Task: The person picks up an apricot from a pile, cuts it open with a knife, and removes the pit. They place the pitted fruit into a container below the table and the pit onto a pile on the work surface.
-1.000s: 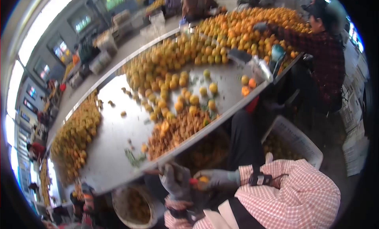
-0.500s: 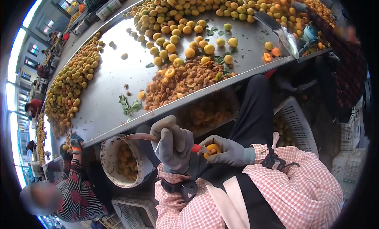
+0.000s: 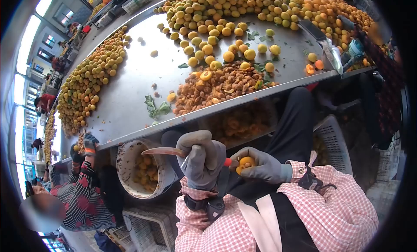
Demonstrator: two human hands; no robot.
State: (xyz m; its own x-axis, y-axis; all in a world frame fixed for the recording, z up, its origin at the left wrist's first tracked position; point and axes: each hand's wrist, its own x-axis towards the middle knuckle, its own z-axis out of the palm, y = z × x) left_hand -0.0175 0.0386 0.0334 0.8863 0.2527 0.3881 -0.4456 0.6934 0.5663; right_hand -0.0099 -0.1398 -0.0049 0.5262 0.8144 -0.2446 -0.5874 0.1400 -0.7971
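My left hand, in a grey glove, is closed around a knife whose curved, stained blade points left. The red part of the knife shows on the right side of that fist, close to the fruit. My right hand, also gloved in grey, grips an orange apricot between its fingers; part of the fruit is hidden by the glove. Both hands are side by side in front of the metal table, above the lap. A white bucket holding apricot pieces stands left of my left hand.
The metal table bears piles of apricots and a heap of brown pits. Under its edge is a container of fruit pieces. Crates stand at right and below. A co-worker sits at left, another person at right.
The whole view has shifted, so the table and bucket appear further right. Both hands keep their grips; the apricot looks slightly turned in my right hand.
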